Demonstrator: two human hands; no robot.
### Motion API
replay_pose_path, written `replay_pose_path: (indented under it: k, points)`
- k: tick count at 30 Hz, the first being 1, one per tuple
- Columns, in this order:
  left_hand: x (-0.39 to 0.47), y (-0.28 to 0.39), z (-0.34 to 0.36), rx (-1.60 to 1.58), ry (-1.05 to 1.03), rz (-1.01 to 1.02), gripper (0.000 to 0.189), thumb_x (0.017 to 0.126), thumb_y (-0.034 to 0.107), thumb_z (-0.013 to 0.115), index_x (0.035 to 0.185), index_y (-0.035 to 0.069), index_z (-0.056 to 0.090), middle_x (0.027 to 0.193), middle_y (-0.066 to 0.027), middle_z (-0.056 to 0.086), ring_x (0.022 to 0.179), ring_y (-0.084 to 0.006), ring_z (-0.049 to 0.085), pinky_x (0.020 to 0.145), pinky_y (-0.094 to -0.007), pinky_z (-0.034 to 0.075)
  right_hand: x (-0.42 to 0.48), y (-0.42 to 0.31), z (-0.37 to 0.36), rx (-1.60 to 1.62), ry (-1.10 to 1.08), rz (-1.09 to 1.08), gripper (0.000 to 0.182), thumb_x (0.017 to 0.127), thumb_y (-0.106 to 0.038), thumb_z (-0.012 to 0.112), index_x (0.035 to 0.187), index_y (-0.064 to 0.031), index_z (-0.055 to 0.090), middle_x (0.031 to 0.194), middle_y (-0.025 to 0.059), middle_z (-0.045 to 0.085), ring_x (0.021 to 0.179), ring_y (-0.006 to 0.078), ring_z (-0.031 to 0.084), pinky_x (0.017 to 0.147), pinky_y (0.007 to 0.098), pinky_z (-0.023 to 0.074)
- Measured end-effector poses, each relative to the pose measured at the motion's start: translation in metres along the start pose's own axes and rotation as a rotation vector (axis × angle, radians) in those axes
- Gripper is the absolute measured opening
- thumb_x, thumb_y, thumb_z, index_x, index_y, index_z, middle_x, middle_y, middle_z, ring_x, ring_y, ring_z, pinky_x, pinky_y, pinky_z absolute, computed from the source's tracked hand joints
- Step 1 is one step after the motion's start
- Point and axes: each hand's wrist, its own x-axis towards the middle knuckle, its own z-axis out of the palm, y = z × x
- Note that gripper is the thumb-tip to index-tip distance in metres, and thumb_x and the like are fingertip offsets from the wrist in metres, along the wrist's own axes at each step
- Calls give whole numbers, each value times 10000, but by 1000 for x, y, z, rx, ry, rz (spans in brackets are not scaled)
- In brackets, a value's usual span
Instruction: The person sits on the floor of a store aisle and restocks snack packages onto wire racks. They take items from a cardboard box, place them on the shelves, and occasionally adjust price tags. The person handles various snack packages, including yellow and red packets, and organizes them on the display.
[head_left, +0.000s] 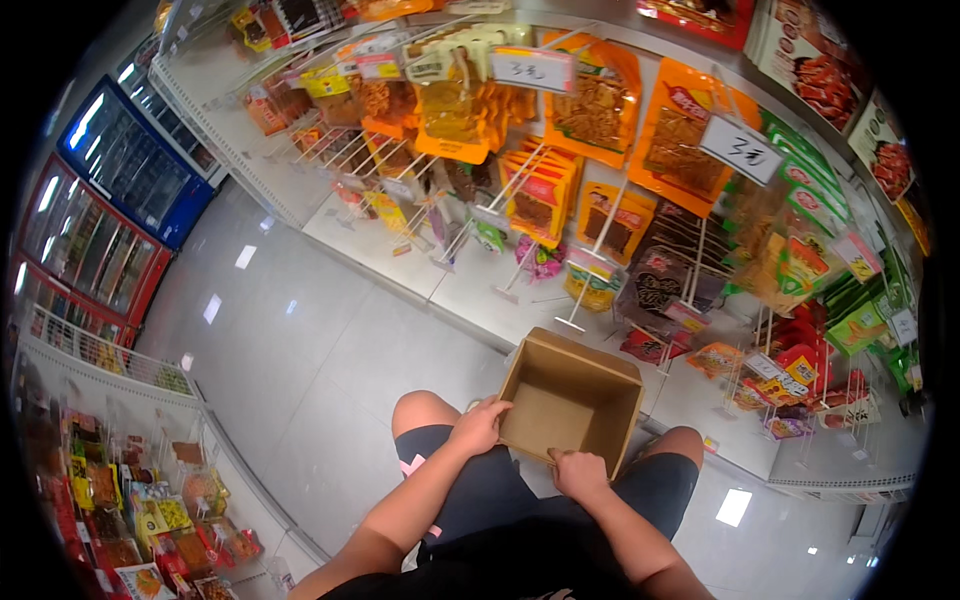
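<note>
An open cardboard box (555, 412) with a bare brown bottom is tilted between my knees, its mouth facing up at me. My left hand (480, 425) grips its left wall, with the fingertips over the rim. At the near edge, my right hand (580, 474) holds the wall with a finger over the top. Beyond the box, small snack packets hang low on metal display hooks (575, 315). Closest to its far side are a yellow-green packet (591, 289) and a red packet (651, 343).
A white shelf base (390, 262) runs past the box's far side. Orange snack pouches (596, 101) and price tags (741, 150) hang above. At left stand a blue glass-door fridge (135, 157) and a red one (90, 240). Another snack rack (247, 465) stands lower left on grey tiles (300, 375).
</note>
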Motion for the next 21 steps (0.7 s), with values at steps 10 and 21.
replay_pose_path:
  k: [10, 21]
  points:
    - [-86, -49, -31, -797, 632, -206, 230, 928, 64, 612, 1149, -2, 612, 1030, -97, 643, 889, -98, 607, 791, -249, 500, 32, -71, -48, -44, 2, -68, 330, 892, -373, 603, 1116, -145, 684, 797, 206, 696, 754, 389, 694, 684, 497, 559]
    - [-244, -170, 93, -925, 476, -714, 301, 976, 212, 543, 1184, 4, 607, 1100, -143, 678, 996, -196, 634, 833, -351, 509, 54, -98, -61, -114, 110, -119, 309, 907, -340, 589, 1131, -147, 678, 772, 202, 695, 715, 374, 696, 651, 475, 561]
